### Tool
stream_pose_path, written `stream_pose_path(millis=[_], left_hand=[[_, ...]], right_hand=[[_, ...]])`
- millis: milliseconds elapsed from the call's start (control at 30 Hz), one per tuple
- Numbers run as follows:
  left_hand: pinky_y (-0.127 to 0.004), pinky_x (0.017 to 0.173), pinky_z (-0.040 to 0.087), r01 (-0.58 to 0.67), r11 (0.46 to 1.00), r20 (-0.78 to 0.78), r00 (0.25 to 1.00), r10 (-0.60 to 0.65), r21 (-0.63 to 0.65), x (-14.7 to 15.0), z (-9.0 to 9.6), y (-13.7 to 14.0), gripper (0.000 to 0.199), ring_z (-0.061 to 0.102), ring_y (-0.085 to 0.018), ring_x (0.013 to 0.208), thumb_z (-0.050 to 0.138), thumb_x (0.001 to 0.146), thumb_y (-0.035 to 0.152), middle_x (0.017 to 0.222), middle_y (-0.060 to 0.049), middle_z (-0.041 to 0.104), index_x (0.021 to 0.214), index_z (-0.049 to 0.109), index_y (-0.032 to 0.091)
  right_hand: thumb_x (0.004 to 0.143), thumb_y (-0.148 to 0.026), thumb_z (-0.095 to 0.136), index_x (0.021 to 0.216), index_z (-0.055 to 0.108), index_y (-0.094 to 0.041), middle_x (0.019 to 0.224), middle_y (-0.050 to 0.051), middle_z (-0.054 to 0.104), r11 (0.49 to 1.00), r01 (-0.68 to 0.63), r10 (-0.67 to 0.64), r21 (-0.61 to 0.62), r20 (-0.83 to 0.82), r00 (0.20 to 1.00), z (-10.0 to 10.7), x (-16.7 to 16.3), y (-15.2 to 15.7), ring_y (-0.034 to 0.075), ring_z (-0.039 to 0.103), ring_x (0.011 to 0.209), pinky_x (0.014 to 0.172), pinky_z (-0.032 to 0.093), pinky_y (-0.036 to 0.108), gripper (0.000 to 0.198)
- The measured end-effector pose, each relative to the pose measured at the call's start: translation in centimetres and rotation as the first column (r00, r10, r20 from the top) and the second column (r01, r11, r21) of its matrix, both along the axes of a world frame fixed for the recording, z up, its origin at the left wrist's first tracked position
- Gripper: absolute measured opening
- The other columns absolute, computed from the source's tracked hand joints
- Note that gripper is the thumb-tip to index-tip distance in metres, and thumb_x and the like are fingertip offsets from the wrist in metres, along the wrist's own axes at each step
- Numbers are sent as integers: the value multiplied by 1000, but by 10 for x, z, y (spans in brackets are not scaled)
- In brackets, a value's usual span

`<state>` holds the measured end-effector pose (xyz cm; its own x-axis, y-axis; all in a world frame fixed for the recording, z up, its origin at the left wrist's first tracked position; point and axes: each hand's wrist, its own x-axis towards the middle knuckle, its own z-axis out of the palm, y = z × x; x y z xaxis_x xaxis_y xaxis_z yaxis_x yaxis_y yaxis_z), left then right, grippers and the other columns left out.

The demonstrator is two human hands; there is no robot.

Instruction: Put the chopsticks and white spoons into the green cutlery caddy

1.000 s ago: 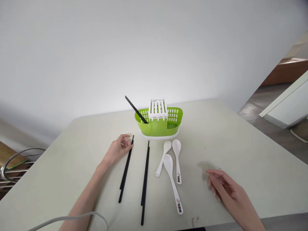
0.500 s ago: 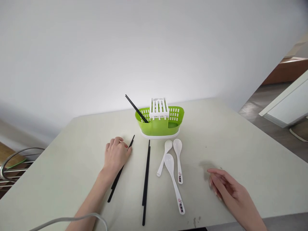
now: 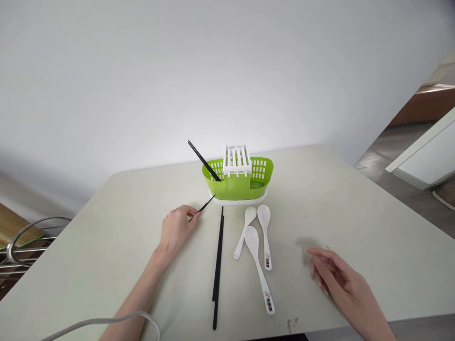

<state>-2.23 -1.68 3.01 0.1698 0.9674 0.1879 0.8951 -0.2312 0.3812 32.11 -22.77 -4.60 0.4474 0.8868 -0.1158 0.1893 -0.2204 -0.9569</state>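
A grey cable (image 3: 106,320) is seen in front of the left forearm, nearest of all. Low on the right, the right hand (image 3: 337,279) is held above the desk (image 3: 302,189), its fingers loosely curled; nothing is seen held in that grip. Farther in, three white spoons (image 3: 252,239) are laid close together, beside a loose chopstick pair (image 3: 218,265). To the left of these, the left hand (image 3: 176,229) is turned back-up, its grip pinched narrow on the held chopsticks (image 3: 205,205), whose tips are pointed at the base of the green basket (image 3: 232,190); their other ends are hidden. The step in hand is judged to be the gathering up of this pair; for any lift, both sticks would need to be kept together. In the basket's left compartment, another chopstick pair (image 3: 204,160) is leaned outward.
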Motion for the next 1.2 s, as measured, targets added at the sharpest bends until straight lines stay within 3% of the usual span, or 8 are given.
stream_pose_path(millis=[200,367,533,700,767,833,1033,1200], left_hand=[[-32,62,55,0,969,367,925,93,-246,-5,22,1,32,75,-23,68,69,87,57,77,-4,77,88,71,25],[-37,71,63,276,899,692,720,40,-339,-2,31,-2,39,74,-21,69,74,84,59,93,-8,78,90,70,21],[-25,61,60,370,862,897,400,188,-346,10,21,-3,30,63,-10,60,80,85,41,84,-3,69,103,73,18],[-18,70,62,199,948,951,-137,278,-249,27,8,-3,10,62,-5,63,66,97,14,85,0,63,106,71,12],[-21,78,64,152,953,918,-264,294,-261,32,4,-3,13,65,-6,67,56,102,9,84,-1,63,101,69,10],[-25,84,64,120,948,896,-312,317,-294,36,1,-4,23,66,-7,70,48,105,8,82,-2,63,92,67,8],[-27,82,63,119,929,879,-301,371,-351,40,-14,-7,35,65,-10,72,41,106,8,76,-4,60,77,61,10],[-29,84,63,170,910,867,-280,412,-377,42,-29,-10,35,63,-11,70,42,106,8,76,-4,60,76,61,11]], right_hand=[[93,-64,63,114,72,-25,72,2,66,999,-35,35,9,-5,999,-9,5,1,17,59,60,55,51,25,45],[96,-63,60,114,71,-25,73,2,66,998,-61,61,-13,30,998,-15,9,1,17,60,62,57,52,24,44],[97,-62,59,114,70,-24,72,1,65,997,-77,78,-8,72,994,-14,8,0,16,61,63,60,53,24,43],[98,-61,55,113,69,-23,75,3,67,994,-107,105,5,129,986,-8,5,7,17,61,64,58,52,24,43],[100,-60,54,112,69,-23,74,2,67,990,-137,132,22,147,980,-4,-1,14,17,62,65,59,52,24,42],[102,-57,52,112,68,-24,76,2,68,982,-183,174,41,161,972,0,-12,22,16,63,65,60,53,24,39],[106,-45,51,118,66,-29,87,0,70,928,-344,282,143,334,899,19,-53,39,15,64,69,56,50,24,25],[102,-39,63,121,61,-28,88,-1,68,761,-569,338,312,558,758,31,-77,48,16,64,76,71,53,29,21]])
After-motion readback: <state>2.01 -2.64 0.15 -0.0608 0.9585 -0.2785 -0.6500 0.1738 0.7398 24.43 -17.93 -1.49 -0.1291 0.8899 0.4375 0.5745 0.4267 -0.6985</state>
